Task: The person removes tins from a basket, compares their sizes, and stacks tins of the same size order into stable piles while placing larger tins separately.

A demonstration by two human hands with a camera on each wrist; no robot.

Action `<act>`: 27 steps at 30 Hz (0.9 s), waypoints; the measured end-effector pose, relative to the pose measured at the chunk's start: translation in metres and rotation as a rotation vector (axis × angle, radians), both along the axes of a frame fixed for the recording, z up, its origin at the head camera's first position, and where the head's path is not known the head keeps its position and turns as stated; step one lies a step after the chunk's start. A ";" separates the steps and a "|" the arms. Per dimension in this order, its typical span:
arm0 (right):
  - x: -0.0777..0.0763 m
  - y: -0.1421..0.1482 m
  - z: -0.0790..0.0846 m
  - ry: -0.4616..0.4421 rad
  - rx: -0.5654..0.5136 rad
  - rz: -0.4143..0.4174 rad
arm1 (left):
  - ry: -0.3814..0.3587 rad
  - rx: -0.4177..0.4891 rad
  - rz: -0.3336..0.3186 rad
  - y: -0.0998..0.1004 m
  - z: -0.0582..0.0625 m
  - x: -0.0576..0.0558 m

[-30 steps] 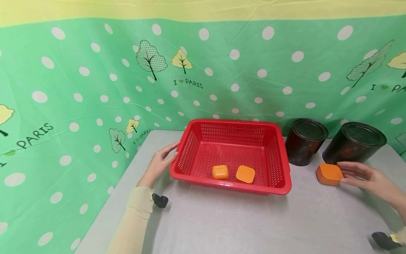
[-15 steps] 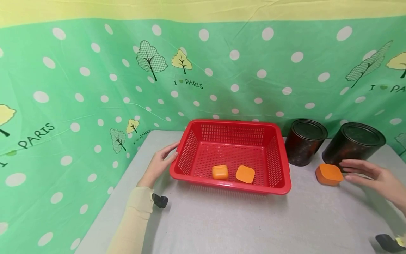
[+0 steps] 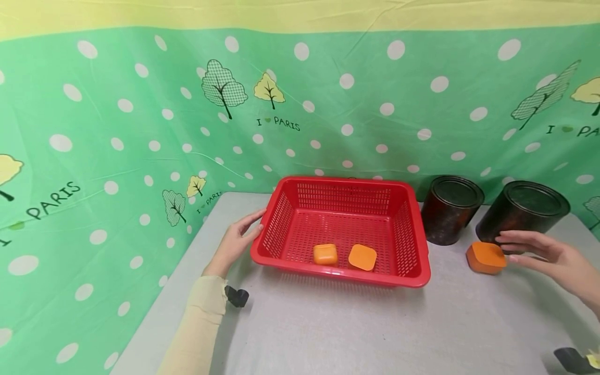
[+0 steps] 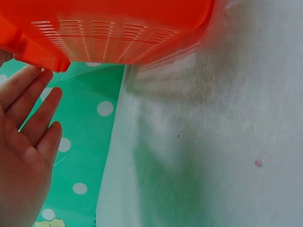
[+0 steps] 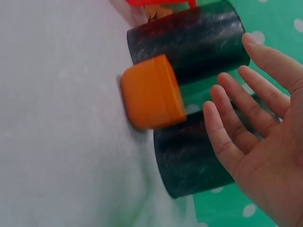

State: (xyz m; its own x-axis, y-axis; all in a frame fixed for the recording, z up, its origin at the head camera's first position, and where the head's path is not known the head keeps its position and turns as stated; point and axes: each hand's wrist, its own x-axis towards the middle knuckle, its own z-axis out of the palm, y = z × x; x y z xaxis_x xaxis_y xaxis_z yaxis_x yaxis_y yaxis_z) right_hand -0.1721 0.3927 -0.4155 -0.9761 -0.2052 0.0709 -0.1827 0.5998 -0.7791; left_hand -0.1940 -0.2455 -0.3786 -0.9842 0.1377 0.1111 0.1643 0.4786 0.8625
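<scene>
A red perforated plastic basket [image 3: 344, 219] stands on the table, holding a small glossy orange box [image 3: 325, 254] and a flat-topped orange box [image 3: 363, 257]. At its left rim is my left hand [image 3: 234, 242]; in the left wrist view, the hand's [image 4: 26, 127] extended fingers reach the rim from below. Another rounded-square orange box [image 3: 486, 258] sits on the table right of the basket. My right hand [image 3: 550, 258] is just to the right of that box, fingers spread apart. In the right wrist view, a gap shows between the hand [image 5: 260, 132] and the orange box [image 5: 151, 93].
Two dark lidded cans, one [image 3: 451, 211] beside the basket and one [image 3: 524, 212] farther right, stand behind the loose orange box. A green dotted curtain [image 3: 328, 104] hangs behind the grey table [image 3: 328, 328].
My right hand has drawn slightly back from the loose orange box, its thumb and fingers now off it. The left hand, basket and boxes stay in place.
</scene>
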 end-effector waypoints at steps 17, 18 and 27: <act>0.005 -0.052 0.037 0.120 -0.024 0.109 | -0.002 0.007 0.000 -0.001 -0.001 0.000; 0.004 -0.057 0.040 0.131 -0.030 0.114 | -0.002 0.008 0.000 -0.001 -0.001 0.000; -0.010 -0.095 0.067 0.207 -0.102 0.243 | -0.003 0.002 0.002 -0.001 -0.001 0.000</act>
